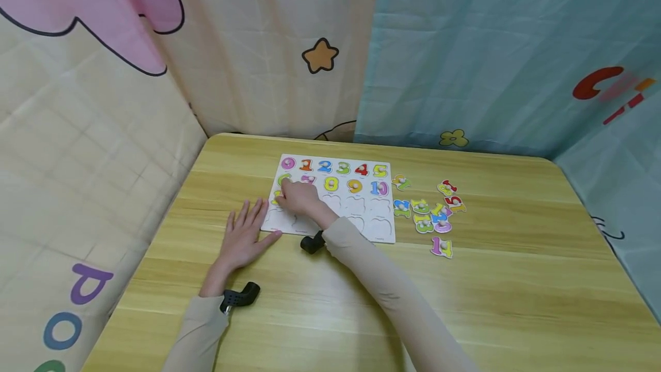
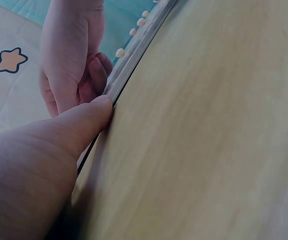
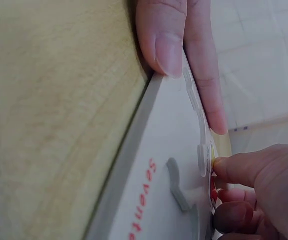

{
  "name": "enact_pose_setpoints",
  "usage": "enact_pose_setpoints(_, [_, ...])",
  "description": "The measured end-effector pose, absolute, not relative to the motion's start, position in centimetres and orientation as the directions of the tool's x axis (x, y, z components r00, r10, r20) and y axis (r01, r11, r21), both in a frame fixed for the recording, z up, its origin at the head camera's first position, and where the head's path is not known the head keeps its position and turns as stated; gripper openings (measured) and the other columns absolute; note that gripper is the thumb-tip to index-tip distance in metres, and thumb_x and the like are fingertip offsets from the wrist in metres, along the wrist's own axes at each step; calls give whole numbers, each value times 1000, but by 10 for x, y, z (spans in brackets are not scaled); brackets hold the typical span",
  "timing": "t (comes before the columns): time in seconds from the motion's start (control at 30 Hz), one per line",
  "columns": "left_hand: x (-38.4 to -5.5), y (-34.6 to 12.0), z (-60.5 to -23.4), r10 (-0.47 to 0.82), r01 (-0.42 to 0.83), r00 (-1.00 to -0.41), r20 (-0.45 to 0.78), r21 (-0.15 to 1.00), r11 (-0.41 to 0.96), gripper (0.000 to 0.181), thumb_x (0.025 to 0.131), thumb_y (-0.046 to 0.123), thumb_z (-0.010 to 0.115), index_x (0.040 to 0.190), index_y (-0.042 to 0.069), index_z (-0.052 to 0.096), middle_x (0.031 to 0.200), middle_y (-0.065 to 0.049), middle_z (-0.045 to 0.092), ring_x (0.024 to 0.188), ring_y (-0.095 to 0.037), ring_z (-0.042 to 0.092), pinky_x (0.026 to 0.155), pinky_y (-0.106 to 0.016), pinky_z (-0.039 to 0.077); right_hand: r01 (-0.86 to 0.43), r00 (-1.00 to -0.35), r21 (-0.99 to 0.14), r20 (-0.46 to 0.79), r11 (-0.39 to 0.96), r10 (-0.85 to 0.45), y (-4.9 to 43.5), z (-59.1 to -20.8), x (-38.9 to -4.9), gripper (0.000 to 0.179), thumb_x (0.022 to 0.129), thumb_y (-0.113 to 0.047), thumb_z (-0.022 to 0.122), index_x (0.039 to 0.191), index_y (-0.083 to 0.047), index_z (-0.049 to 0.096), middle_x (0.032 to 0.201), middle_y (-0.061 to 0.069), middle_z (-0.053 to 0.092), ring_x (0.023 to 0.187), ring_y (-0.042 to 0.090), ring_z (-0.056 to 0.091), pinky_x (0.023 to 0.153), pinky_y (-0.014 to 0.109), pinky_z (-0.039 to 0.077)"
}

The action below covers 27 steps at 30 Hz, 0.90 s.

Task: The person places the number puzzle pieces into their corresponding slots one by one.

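A white number puzzle board (image 1: 389,234) lies on the table, its upper two rows filled with knobbed number pieces, such as the green 8 (image 1: 331,183). My right hand (image 1: 302,198) reaches over its left side and pinches a yellow number piece (image 1: 276,196) at the left end of the third row. The right wrist view has the thumb (image 3: 229,167) against this yellow piece; its numeral is mostly hidden. Flat on the table, with fingers spread, my left hand (image 1: 245,241) rests at the board's lower left corner, its thumb (image 2: 96,112) touching the near edge.
Several loose number pieces lie right of the board, among them a purple and yellow one (image 1: 441,247) nearest me and a red 15 (image 1: 455,204). Printed curtains (image 1: 248,73) hang behind and beside the wooden table (image 1: 516,280). Black camera mounts (image 1: 241,296) sit on both wrists.
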<state>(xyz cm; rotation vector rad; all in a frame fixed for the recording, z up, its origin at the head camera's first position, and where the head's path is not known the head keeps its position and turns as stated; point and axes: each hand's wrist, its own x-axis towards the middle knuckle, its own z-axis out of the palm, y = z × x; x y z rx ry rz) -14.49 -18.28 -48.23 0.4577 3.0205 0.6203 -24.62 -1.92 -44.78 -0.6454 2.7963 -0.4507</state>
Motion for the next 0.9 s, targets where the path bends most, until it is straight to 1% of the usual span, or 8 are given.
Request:
enact_pose_setpoints(0.33, [-146,-183,-485,293,284,-955,38,391,876,83,93,58,45,153,9,15,157,-10,12,142,-33,-3,109,-55,-8,-340,-892,-352,-172,872,-418,-17,-448,-244,27,95,-43,54,89,-17,51,73,-1,56,63,14,53,56,29,41])
enact_pose_setpoints(0.53, [-147,-183,-485,292,284,-956,39,390,876,83,93,58,46,153,10,15,157,-10,13,142,-34,-3,109,-55,-8,-326,-886,-381,-195,865,-420,-10,-445,-240,30,93,-48,55,94,-18,53,75,-3,58,64,13,53,58,29,40])
enact_pose_setpoints(0.73, [-146,-183,-485,290,283,-956,45,393,875,83,93,58,45,152,9,16,157,-12,14,142,-35,-1,108,-56,-7,-344,-880,-426,-165,837,-446,13,-439,-240,32,93,-45,57,105,-16,59,79,-4,59,68,15,54,59,29,41])
enact_pose_setpoints(0.8, [-146,-184,-485,289,284,-956,48,393,874,83,93,58,45,152,8,16,157,-12,14,142,-36,-1,108,-56,-7,-342,-881,-436,-158,832,-445,24,-439,-241,31,93,-44,56,106,-16,60,76,-4,59,67,14,52,58,28,40])
enact_pose_setpoints(0.9, [-146,-184,-485,287,282,-957,48,393,875,82,93,58,44,153,9,15,157,-12,13,142,-36,-1,108,-55,-8,-322,-888,-467,-153,824,-434,41,-438,-243,30,94,-43,55,107,-16,60,69,-2,56,61,14,49,55,27,36])
